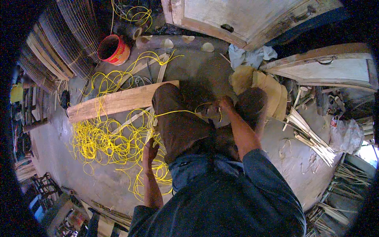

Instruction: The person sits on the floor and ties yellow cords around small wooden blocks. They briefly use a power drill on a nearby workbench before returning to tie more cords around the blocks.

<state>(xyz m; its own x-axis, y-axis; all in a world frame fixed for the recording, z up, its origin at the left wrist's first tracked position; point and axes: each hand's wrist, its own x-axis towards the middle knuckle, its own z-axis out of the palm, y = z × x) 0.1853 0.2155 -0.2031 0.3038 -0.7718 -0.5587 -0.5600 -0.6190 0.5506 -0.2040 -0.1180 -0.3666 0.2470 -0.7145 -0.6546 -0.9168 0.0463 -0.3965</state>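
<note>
A thin yellow cord [173, 112] runs across my left thigh to my right hand [224, 104], between my knees. My right fingers are closed on it, and a short loop curls beside them. My left hand [151, 151] is low beside my left thigh, its fingers curled round strands of the same cord. What else it may hold is hard to make out. A large tangle of yellow cord [89, 144] lies on the floor to my left. Just beyond it rests a wooden plank [114, 103], its right end by my left knee.
Beyond the plank are a red bucket [114, 49] and a log [181, 42] with pale cut patches. Rolled slatted mats [59, 39] stand far left. Framed panels [213, 19] lean at the far side. Pale wood strips [310, 136] and a plastic sack [346, 135] lie right.
</note>
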